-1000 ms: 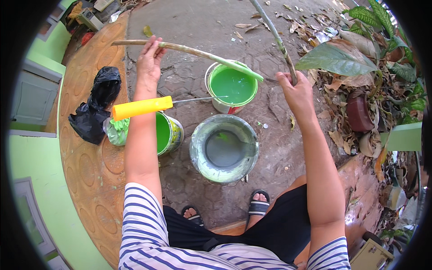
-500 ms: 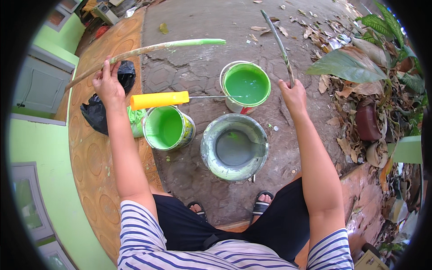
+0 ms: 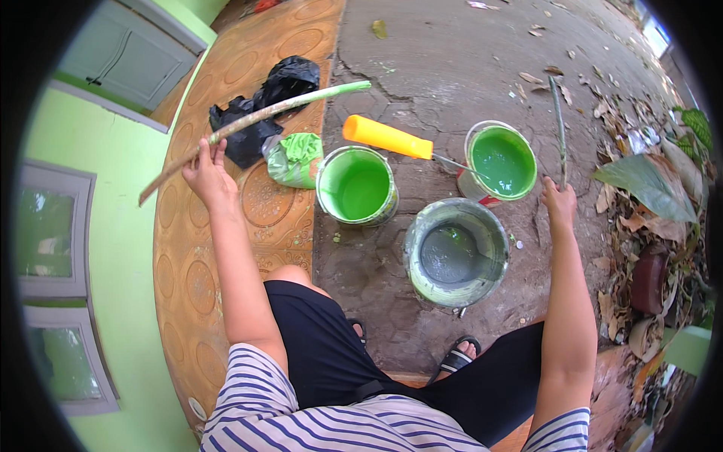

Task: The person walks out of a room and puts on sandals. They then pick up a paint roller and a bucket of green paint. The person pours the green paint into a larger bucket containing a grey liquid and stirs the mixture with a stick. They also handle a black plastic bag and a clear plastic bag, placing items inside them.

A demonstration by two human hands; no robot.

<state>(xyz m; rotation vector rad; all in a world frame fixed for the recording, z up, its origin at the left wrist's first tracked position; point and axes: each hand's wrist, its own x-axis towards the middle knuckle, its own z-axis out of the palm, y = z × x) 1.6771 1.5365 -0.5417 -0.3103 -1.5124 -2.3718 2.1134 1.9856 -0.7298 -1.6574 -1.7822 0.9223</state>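
My left hand [image 3: 211, 177] is closed round a long, slightly curved stick [image 3: 260, 114], whose far end is coated in green paint. It slants up over black plastic bags. Upright in my right hand [image 3: 559, 203] is a thinner, darker stick [image 3: 559, 124], gripped near its lower end. Between my hands stand a tub of green paint [image 3: 360, 187] on the left and a bucket of glossy green paint [image 3: 501, 160] on the right. A yellow-handled tool [image 3: 388, 137] has its metal rod over the right bucket; its other end is hidden. Nearest me sits a wide grey-stained pail [image 3: 456, 252].
Black plastic bags [image 3: 248, 135] and a clear bag with green contents [image 3: 297, 160] lie on the orange tiles [image 3: 197, 290]. A light green wall [image 3: 124, 218] runs along the left. Dry leaves, a big-leaved plant [image 3: 651, 184] and a dark red pot [image 3: 648, 280] line the right.
The whole view has swung left, so buckets and bags appear farther right. The left stick now slants more steeply. Both hands keep their sticks.
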